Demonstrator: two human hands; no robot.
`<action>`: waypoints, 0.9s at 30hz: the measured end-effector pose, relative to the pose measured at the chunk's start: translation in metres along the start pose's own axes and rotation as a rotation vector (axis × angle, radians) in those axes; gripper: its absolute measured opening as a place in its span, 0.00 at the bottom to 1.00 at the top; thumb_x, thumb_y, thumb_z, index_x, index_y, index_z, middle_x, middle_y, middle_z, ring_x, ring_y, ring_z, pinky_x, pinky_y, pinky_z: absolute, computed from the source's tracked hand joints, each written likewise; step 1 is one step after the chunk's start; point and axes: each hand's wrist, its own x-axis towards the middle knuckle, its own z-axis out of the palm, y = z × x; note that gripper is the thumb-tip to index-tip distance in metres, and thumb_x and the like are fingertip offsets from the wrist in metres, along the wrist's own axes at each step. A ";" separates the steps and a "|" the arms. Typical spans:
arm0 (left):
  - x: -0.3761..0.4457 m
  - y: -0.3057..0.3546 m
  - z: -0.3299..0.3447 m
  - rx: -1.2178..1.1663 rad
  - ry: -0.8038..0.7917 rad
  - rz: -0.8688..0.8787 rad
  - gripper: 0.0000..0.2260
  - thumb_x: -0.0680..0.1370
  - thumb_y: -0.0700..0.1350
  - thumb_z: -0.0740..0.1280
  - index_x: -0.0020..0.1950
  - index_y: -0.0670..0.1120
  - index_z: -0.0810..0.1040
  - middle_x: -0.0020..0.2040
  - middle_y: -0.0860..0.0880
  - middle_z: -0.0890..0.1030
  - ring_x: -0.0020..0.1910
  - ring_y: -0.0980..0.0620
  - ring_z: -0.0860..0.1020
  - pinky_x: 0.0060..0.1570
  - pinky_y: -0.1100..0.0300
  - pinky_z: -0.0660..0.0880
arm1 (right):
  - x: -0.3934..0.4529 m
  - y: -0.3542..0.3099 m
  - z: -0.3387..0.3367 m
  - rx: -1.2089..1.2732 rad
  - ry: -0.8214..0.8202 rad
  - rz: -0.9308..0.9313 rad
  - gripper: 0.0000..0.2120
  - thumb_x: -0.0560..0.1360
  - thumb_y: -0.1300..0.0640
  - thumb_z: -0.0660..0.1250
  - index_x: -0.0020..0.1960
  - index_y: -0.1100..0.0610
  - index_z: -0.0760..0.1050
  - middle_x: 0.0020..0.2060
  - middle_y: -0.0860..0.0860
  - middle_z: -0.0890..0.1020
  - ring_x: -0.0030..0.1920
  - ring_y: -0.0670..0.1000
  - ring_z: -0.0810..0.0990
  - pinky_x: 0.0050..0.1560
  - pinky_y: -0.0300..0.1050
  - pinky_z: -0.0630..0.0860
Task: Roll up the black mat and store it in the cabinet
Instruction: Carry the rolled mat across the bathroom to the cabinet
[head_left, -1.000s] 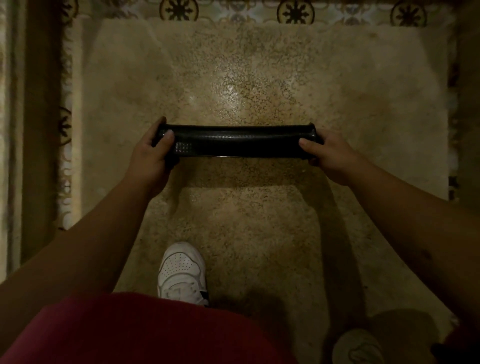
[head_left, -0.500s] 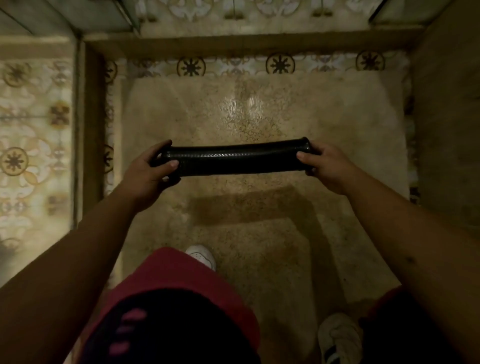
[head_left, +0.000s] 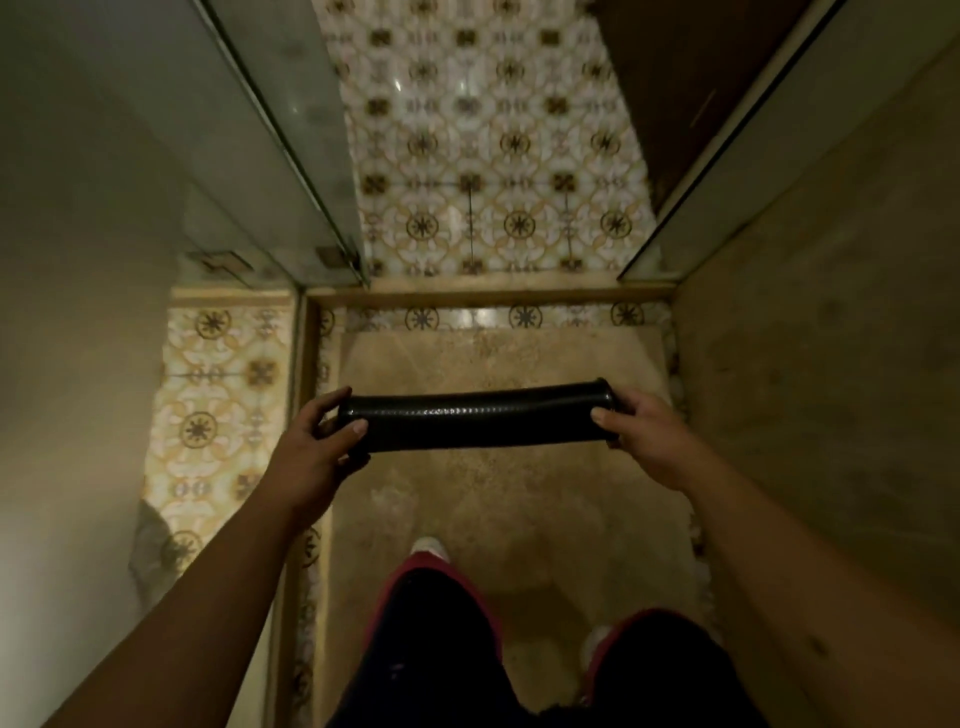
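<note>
The black mat (head_left: 475, 418) is rolled into a tight tube and held level in the air, crosswise in front of me. My left hand (head_left: 311, 447) grips its left end, thumb on top. My right hand (head_left: 641, 439) grips its right end the same way. Both arms reach forward from the bottom corners of the view. No cabinet shows that I can identify.
I stand on a beige speckled floor (head_left: 498, 509) in a narrow space. A plain wall (head_left: 67, 312) rises on the left, a brown panel (head_left: 831, 364) on the right. A raised threshold (head_left: 488, 296) lies ahead, with patterned tiles (head_left: 493, 156) beyond between glass panels (head_left: 270, 130).
The view has tilted upward and forward as I rise; the rolled mat stays in both hands and now hangs higher over the floor, with the threshold and tiled floor beyond coming into sight.
</note>
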 end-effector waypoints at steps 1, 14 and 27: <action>-0.016 0.020 -0.002 -0.011 0.001 0.002 0.18 0.76 0.35 0.67 0.62 0.52 0.76 0.56 0.43 0.77 0.49 0.44 0.78 0.40 0.56 0.77 | -0.015 -0.022 0.004 -0.008 0.011 -0.009 0.11 0.75 0.60 0.68 0.55 0.49 0.78 0.50 0.51 0.82 0.51 0.54 0.80 0.48 0.51 0.73; -0.109 0.201 -0.016 -0.047 -0.044 0.087 0.17 0.74 0.38 0.71 0.57 0.58 0.79 0.60 0.42 0.76 0.52 0.42 0.79 0.40 0.54 0.79 | -0.125 -0.190 0.041 0.027 0.208 -0.139 0.14 0.74 0.55 0.70 0.58 0.50 0.75 0.44 0.53 0.80 0.36 0.47 0.76 0.31 0.40 0.71; -0.038 0.278 0.039 0.031 -0.039 0.114 0.19 0.75 0.37 0.70 0.62 0.52 0.75 0.58 0.43 0.77 0.53 0.42 0.79 0.43 0.53 0.78 | -0.058 -0.255 0.001 0.022 0.244 -0.192 0.11 0.74 0.54 0.70 0.56 0.49 0.77 0.41 0.50 0.82 0.32 0.46 0.79 0.27 0.39 0.70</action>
